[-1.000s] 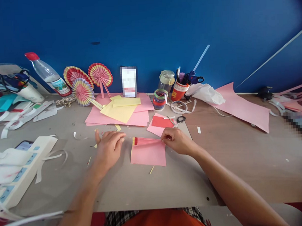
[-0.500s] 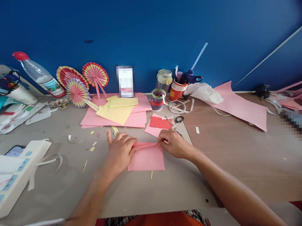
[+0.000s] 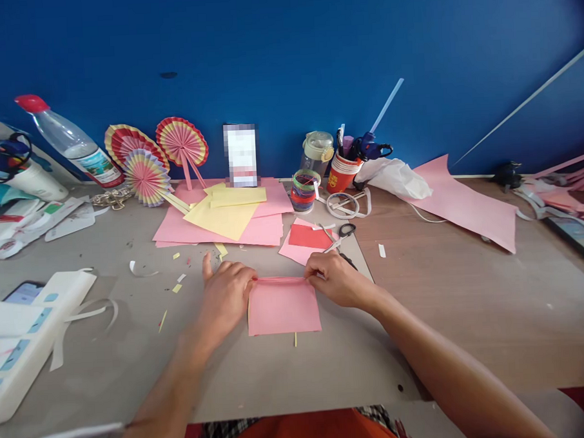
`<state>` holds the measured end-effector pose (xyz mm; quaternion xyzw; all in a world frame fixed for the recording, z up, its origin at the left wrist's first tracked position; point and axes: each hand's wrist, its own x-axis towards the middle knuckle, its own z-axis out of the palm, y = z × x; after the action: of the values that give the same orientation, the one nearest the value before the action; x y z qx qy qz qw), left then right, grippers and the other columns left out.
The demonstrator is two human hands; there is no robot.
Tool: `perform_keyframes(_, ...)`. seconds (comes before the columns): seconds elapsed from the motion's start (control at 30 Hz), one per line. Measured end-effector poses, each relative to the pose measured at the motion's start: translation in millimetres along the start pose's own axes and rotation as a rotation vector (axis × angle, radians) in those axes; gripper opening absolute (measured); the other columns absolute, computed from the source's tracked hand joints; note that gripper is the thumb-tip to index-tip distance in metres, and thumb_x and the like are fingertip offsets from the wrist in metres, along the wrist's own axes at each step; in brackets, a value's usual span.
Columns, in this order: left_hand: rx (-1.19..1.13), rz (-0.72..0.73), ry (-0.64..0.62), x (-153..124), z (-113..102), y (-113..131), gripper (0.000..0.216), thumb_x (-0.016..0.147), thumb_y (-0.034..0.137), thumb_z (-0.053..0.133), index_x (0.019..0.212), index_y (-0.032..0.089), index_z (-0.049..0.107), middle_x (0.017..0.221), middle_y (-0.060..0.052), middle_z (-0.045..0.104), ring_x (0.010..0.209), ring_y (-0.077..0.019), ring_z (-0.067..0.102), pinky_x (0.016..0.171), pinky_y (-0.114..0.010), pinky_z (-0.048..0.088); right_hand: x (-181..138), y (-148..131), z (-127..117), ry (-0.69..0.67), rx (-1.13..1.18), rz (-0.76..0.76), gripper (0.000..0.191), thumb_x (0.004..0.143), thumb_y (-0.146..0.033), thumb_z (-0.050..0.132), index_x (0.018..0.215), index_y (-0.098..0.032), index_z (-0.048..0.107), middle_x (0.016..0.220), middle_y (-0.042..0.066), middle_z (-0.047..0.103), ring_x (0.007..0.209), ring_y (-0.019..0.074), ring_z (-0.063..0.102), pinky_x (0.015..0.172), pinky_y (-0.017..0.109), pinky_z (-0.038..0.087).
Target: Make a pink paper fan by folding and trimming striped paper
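Observation:
A pink sheet of paper (image 3: pixel 283 308) lies on the table in front of me, its far edge gathered into narrow folds. My left hand (image 3: pixel 229 293) pinches the left end of the folded edge, with one finger raised. At the right end, my right hand (image 3: pixel 334 276) grips the same edge between thumb and curled fingers. Just beyond my right hand lie scissors (image 3: pixel 340 237) and a red paper piece (image 3: pixel 308 236) on a smaller pink sheet. Farther back, yellow paper (image 3: pixel 227 215) rests on larger pink sheets (image 3: pixel 268 230).
Pleated paper fans (image 3: pixel 182 143) lean at the back beside a tilted bottle (image 3: pixel 78 143). A phone (image 3: pixel 241 155) stands against the blue partition. An orange paper cup (image 3: pixel 342 173) holds tools. A white power strip (image 3: pixel 45 339) lies at left, and paper scraps dot the table.
My left hand has slid leftward along the folded edge to its left end, uncovering more of the fold. My right hand stays at the right end.

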<state>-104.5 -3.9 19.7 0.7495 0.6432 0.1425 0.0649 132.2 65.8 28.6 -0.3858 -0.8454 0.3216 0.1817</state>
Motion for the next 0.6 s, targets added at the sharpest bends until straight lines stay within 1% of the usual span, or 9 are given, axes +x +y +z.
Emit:
perform_keyframes(0.17, 0.020, 0.026, 0.036, -1, 4, -4, 0.026, 0.089, 0.015, 0.042, 0.080, 0.023, 0.066, 0.080, -0.001, 0.068, 0.084, -0.0186, 0.059, 0.111, -0.061, 0.010, -1, -1, 1, -0.022, 0.011, 0.047, 0.020, 0.073, 0.000, 0.050, 0.065, -0.018, 0.057, 0.069, -0.001, 0.061, 0.059, 0.0104, 0.048, 0.057, 0.022, 0.036)
perform_keyframes(0.27, 0.050, 0.040, 0.044, -1, 5, -5, 0.027, 0.089, 0.016, 0.041, 0.081, 0.023, 0.066, 0.084, -0.002, 0.066, 0.082, -0.0180, 0.059, 0.111, -0.059, 0.012, -1, 2, 6, -0.003, -0.024, 0.078, 0.020, 0.074, -0.001, 0.051, 0.079, -0.019, 0.061, 0.063, -0.003, 0.059, 0.056, 0.0105, 0.047, 0.057, 0.023, 0.035)
perform_keyframes(0.33, 0.065, 0.037, 0.057, -1, 6, -5, 0.028, 0.089, 0.016, 0.041, 0.078, 0.023, 0.066, 0.084, -0.002, 0.064, 0.082, -0.0183, 0.058, 0.110, -0.058, 0.015, -2, 5, 10, 0.015, -0.074, 0.067, 0.022, 0.075, -0.002, 0.053, 0.085, -0.019, 0.061, 0.062, -0.004, 0.059, 0.056, 0.0104, 0.047, 0.061, 0.024, 0.036)
perform_keyframes(0.37, 0.073, 0.035, 0.061, -1, 6, -4, 0.029, 0.089, 0.015, 0.041, 0.077, 0.023, 0.066, 0.083, -0.002, 0.064, 0.082, -0.0185, 0.058, 0.109, -0.057, 0.016, -2, 7, 11, 0.021, -0.108, 0.051, 0.021, 0.076, -0.002, 0.053, 0.084, -0.018, 0.061, 0.064, -0.004, 0.060, 0.057, 0.0104, 0.048, 0.065, 0.025, 0.036)
perform_keyframes(0.47, 0.087, 0.047, 0.051, 1, 9, -5, 0.029, 0.089, 0.014, 0.041, 0.076, 0.024, 0.065, 0.080, -0.001, 0.065, 0.083, -0.0192, 0.057, 0.107, -0.056, 0.018, -2, 9, 14, 0.014, -0.205, 0.015, 0.017, 0.077, -0.003, 0.054, 0.072, -0.017, 0.059, 0.072, -0.001, 0.064, 0.062, 0.0107, 0.051, 0.074, 0.028, 0.034)
perform_keyframes(0.6, 0.094, 0.061, 0.044, 1, 12, -9, 0.028, 0.089, 0.012, 0.041, 0.078, 0.024, 0.065, 0.079, -0.001, 0.066, 0.084, -0.0192, 0.056, 0.106, -0.055, 0.018, -2, 8, 16, 0.010, -0.251, 0.009, 0.017, 0.080, -0.005, 0.051, 0.071, -0.016, 0.059, 0.073, 0.000, 0.063, 0.063, 0.0113, 0.051, 0.074, 0.029, 0.032)
